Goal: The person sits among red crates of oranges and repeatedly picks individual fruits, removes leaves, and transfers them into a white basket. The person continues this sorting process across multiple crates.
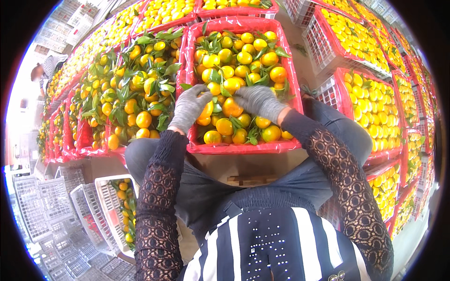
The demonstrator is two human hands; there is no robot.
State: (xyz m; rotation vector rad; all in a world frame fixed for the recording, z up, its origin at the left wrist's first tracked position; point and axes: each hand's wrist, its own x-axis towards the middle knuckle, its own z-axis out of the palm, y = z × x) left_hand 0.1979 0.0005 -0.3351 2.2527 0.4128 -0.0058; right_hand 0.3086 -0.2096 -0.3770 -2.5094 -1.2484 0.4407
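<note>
A crate (243,149) lined with red plastic film stands before me between my knees, filled with orange-yellow mandarins (224,126), many with green leaves. My left hand (190,107), in a grey knit glove, is at the crate's left side. Its fingers and thumb are curled by a mandarin (206,111), partly hiding it. My right hand (261,101), gloved alike, reaches in from the right over the fruit. Its bent fingers are drawn together, with the tips against a large mandarin (232,107). The right thumb is hidden and the hand is slightly blurred.
Leafy mandarins (136,93) lie heaped in red-lined crates on my left. Filled white crates (323,44) with red liners stand in rows on my right. A white crate (101,187) with some fruit is at lower left, beside stacked grey crates (51,201). A person (49,68) is at far left.
</note>
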